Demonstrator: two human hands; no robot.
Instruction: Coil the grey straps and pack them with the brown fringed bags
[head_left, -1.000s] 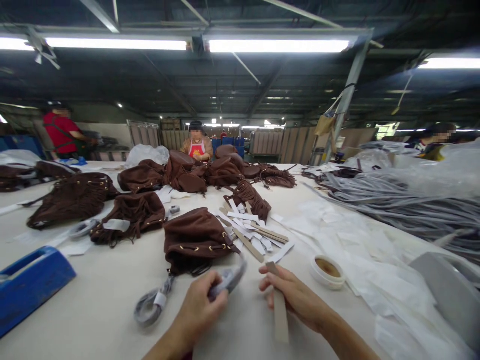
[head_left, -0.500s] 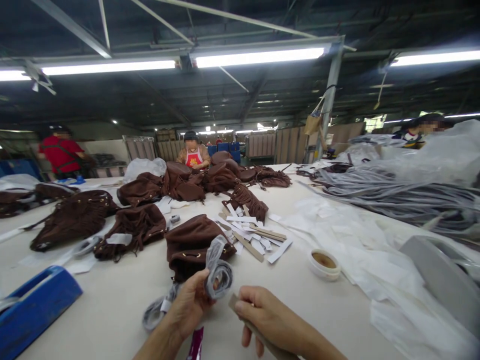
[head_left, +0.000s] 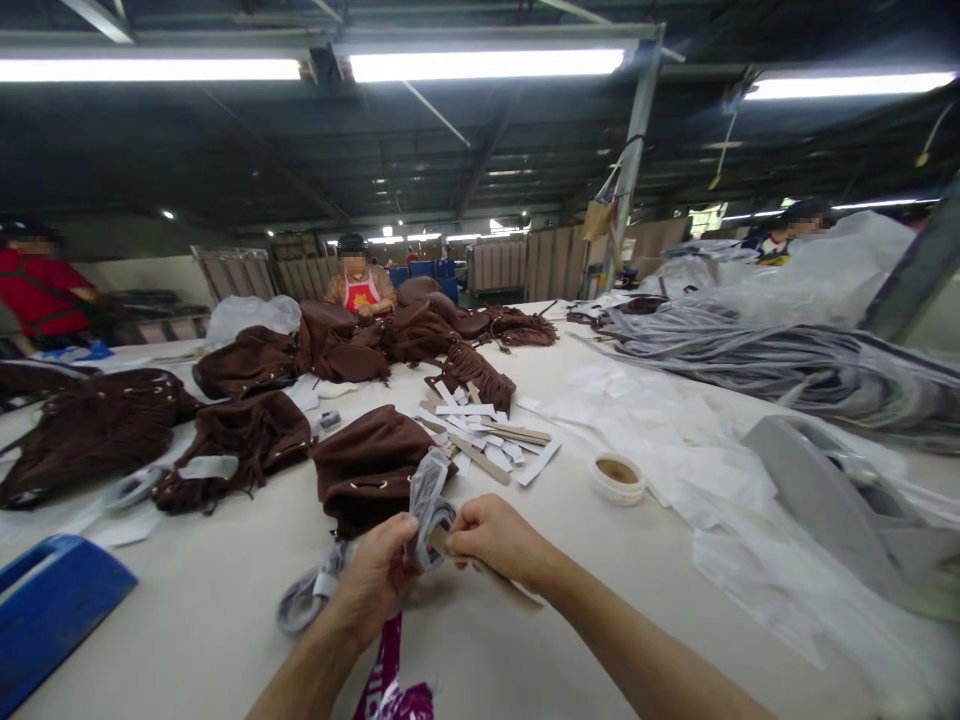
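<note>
— What's the room like from where you stand?

— A big workshop with a dark roof and long tube lights [head_left: 480,65]. A steel post [head_left: 630,170] rises at the far right. One broad pale table [head_left: 210,640] runs from the near edge to the far end.

— And the hands?

— Low in the middle, close together just above the table. The left hand [head_left: 375,580] has its fingers curled shut round a looped grey strap [head_left: 429,500]. The right hand [head_left: 495,540] pinches a tan strip [head_left: 504,584], thumb and fingers closed, with its end pressed against the loop. The strap's other end trails to a coil [head_left: 300,605] lying near left of the hands.

— What's around them?

— A brown fringed bag [head_left: 367,465] sits just beyond the strap, with more brown bags [head_left: 247,435] spread far and left. Loose paper and card strips [head_left: 487,440] lie behind it. To the right there's a small white tub [head_left: 617,477], then white sheets [head_left: 675,440], a grey dispenser [head_left: 817,490] and a long heap of grey straps [head_left: 750,360]. A blue holder [head_left: 52,600] is at the near left corner.

— Anything in the way?

— Only the bag crowding the far side of the hands. The near table is bare.

— Others about?

— A person in a red apron [head_left: 358,285] at the far end, one in red [head_left: 37,290] far left, another [head_left: 787,225] far right.
</note>
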